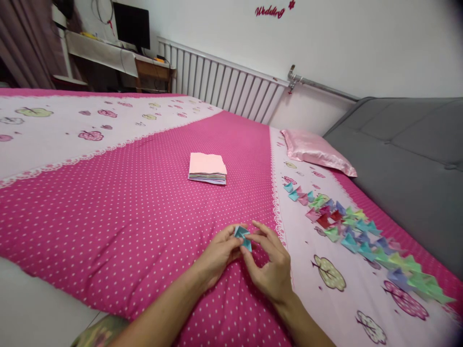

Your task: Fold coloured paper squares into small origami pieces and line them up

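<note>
A small folded piece of light-blue paper [241, 233] is held between my two hands above the near edge of the bed. My left hand [219, 253] pinches it from the left with thumb and fingers. From the right, my right hand [269, 260] has its thumb and index finger on the paper, the other fingers bent above. Part of the paper is hidden behind the fingertips. Farther off on the bedspread lies a stack of square paper sheets [207, 164], pale pink on top. Many folded paper boats [347, 221] in several colours stand in rows to the right.
The bed has a pink dotted bedspread [137, 207] with printed white bands. A pink satin pillow [314, 149] lies against the grey headboard [408, 140]. Behind are a white radiator [224, 79] and a desk [104, 55] with a monitor [132, 26].
</note>
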The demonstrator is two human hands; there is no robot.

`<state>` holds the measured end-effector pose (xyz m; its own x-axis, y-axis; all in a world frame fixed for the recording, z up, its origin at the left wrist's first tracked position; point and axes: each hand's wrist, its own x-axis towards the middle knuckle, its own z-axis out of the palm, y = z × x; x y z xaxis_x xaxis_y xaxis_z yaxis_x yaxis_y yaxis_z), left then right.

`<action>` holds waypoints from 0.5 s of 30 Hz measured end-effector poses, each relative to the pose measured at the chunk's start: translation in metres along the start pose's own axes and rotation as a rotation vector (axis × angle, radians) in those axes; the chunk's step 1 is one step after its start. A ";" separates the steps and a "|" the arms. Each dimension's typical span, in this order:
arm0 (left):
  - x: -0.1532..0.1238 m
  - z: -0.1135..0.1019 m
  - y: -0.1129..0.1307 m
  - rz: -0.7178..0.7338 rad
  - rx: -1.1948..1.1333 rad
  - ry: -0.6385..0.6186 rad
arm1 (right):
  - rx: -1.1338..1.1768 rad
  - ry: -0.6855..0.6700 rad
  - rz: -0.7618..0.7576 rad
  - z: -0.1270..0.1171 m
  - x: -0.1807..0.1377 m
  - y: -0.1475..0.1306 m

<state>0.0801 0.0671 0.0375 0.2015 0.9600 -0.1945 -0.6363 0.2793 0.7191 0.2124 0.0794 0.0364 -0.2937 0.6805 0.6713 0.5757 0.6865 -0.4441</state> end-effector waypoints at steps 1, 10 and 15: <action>0.000 0.000 0.000 -0.001 0.001 -0.004 | 0.003 -0.002 -0.002 0.000 0.000 0.000; 0.001 -0.003 0.002 -0.019 -0.062 -0.028 | -0.065 -0.036 -0.021 0.001 -0.002 0.002; 0.003 -0.002 0.002 -0.051 -0.126 -0.059 | -0.105 -0.038 -0.039 0.001 -0.002 0.002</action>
<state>0.0776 0.0702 0.0368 0.2770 0.9427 -0.1860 -0.7116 0.3313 0.6195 0.2132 0.0796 0.0335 -0.3450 0.6644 0.6630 0.6393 0.6835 -0.3523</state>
